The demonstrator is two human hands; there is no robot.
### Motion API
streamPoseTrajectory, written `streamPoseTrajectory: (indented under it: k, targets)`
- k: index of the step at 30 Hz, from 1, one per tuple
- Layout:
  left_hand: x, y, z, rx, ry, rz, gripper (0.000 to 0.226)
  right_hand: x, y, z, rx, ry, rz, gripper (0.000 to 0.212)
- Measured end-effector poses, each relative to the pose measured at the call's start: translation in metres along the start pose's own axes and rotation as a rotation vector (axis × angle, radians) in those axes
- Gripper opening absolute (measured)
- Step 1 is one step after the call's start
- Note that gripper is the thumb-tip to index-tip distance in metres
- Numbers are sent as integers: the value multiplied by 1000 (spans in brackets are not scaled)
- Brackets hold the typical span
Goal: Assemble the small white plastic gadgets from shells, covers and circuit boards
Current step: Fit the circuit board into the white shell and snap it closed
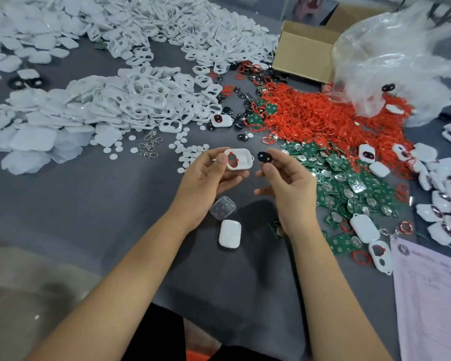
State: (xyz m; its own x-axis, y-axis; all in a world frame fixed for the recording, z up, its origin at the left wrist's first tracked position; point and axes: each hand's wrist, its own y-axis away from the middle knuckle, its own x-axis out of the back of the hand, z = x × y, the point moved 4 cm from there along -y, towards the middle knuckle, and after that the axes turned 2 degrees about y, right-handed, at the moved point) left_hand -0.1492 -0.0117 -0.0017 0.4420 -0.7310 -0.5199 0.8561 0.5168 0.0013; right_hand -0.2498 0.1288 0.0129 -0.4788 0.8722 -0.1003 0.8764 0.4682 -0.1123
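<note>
On bench [89,204] nearest: 1 closed white shell [229,233], 1 clear cover [222,207]. Above: L hand [206,183] pinching 1 open shell [239,158] w/ red ring; R hand [288,183] pinching 1 black button pad [264,157]. Beyond: heaps uncountable.

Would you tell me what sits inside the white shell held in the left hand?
The white shell in the left hand shows a red ring around its oval opening. The thumb covers its left edge, and its underside cannot be seen.

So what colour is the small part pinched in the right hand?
Black, pinched by the right hand; head view.
</note>
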Motion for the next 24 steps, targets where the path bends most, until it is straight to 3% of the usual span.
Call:
streamPoseTrajectory:
  k: [8,12,20,24]
  targets:
    - [-1,4,0,21,-120,-17,42,-2,4,-6,51,-8,-27,12]
    - [0,3,1,19,-132,-13,34,-3,6,-9,160,219,23,11]
    - [-1,2,1,31,-112,-11,47,-12,9,-9,169,238,-19,9]
    - [0,2,-1,47,-135,-5,33,-11,8,-7,158,282,14,9]
